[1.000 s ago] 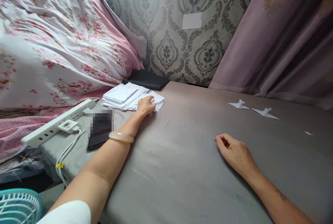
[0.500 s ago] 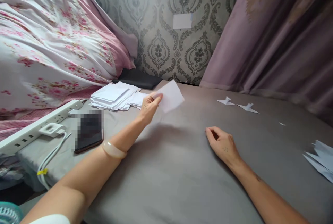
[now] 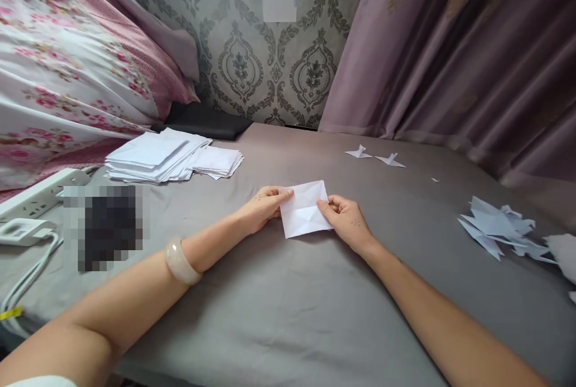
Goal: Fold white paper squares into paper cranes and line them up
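A square sheet of white paper (image 3: 306,219) with crease lines is held over the grey cloth surface (image 3: 288,303). My left hand (image 3: 267,207) pinches its left edge, thumb on top and fingers underneath. At the right edge my right hand (image 3: 346,219) grips it in the same way, thumb on the near face. Beyond my left hand lie a small stack of white paper squares (image 3: 216,161) and a larger stack of white paper (image 3: 148,156). Two small folded paper birds (image 3: 390,160) rest toward the back right.
A pile of folded white paper pieces (image 3: 499,222) lies at the right, with a paper scrap (image 3: 434,180) nearer the middle. On the left are a power strip (image 3: 45,192), a white charger with cables (image 3: 27,231) and a blurred dark object (image 3: 110,225). Curtains (image 3: 405,45) hang at the right.
My left hand has brought the paper down and nearer the middle. My right hand, empty before, now holds its right edge. The view has swung right.
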`<state>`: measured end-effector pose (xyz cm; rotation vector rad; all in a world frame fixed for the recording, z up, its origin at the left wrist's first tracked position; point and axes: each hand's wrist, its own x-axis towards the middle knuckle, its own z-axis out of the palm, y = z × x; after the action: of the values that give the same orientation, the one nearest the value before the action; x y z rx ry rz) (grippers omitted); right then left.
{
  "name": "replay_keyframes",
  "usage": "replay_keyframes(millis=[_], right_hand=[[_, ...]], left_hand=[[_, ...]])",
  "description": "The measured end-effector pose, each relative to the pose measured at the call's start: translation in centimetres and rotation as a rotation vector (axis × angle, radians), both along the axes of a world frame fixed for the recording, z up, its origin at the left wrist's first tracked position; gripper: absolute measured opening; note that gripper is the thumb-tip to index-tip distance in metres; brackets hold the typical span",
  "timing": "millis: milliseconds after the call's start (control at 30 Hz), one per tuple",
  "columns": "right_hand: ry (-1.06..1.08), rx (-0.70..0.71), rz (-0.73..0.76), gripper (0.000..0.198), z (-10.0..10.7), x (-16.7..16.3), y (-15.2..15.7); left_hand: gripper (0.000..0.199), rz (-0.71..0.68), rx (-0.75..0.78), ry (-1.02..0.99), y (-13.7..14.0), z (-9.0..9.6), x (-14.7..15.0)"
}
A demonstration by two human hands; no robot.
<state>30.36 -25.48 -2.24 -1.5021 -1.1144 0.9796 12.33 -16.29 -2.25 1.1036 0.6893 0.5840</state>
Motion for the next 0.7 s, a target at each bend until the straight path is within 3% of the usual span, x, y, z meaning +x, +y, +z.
replay_keyframes(millis=[700], right_hand=[[-0.162, 0.005, 0.039, 0.041, 0.22, 0.10, -0.39]], left_hand=[[0.030, 0.053, -0.063, -0.007, -0.05, 0.62, -0.32]])
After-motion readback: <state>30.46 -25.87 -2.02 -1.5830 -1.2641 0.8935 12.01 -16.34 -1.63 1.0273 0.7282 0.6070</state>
